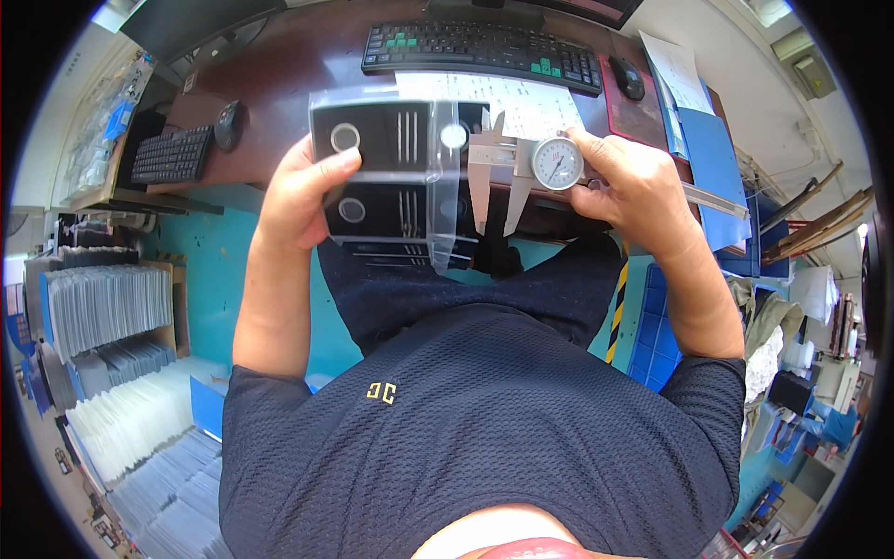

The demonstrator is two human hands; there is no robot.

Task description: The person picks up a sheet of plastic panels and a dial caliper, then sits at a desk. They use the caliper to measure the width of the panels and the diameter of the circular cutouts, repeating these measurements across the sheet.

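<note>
My left hand [296,200] grips the left edge of a clear plastic piece with black panels [382,140]; the thumb lies on its face near a round ring. The panels carry rings and thin pale slots, and a clear, shiny ridge runs down the right side. In my right hand [638,182] is a dial caliper [559,164], held by the fingers beside its round white dial. Its jaws point toward me, parted, just right of the ridge. Whether they touch the piece I cannot tell. The caliper's beam passes behind my right hand and sticks out to the right.
Behind the piece, a written sheet [531,98] lies on the dark desk [279,70], below a black keyboard [484,51]. A mouse [627,78] sits at right, another keyboard [172,154] at left. Stacked sheets [107,307] stand at lower left; blue crates [652,326] at right.
</note>
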